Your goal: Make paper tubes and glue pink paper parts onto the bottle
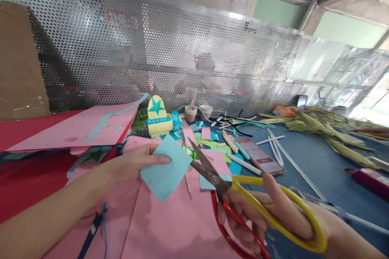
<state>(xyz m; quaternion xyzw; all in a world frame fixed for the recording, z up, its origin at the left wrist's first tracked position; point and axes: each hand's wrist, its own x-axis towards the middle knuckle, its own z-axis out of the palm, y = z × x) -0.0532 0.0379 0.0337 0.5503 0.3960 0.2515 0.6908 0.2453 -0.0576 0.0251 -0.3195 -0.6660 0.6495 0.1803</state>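
Note:
My left hand (pixel 132 166) pinches a square of light blue paper (pixel 172 176) between thumb and fingers, holding it above the pink sheets. In my right hand (pixel 275 208) are scissors (pixel 223 185) with one yellow and one red handle. The blades stand apart, and the lower blade's tip is at the paper's right corner; whether it touches cannot be made out. Under both hands lie large pink paper sheets (pixel 170 226). Beyond the left hand stands a yellow paper piece (pixel 158 119) with a green star and a blue band.
A phone (pixel 263 156) lies right of the paper scraps, near markers (pixel 243 149) and white sticks (pixel 275 149). Two small cups (pixel 191 113) stand by the perforated metal screen (pixel 182 48). Dry husks (pixel 334 133) lie at right. Stacked pink and red sheets (pixel 82 125) rise at left.

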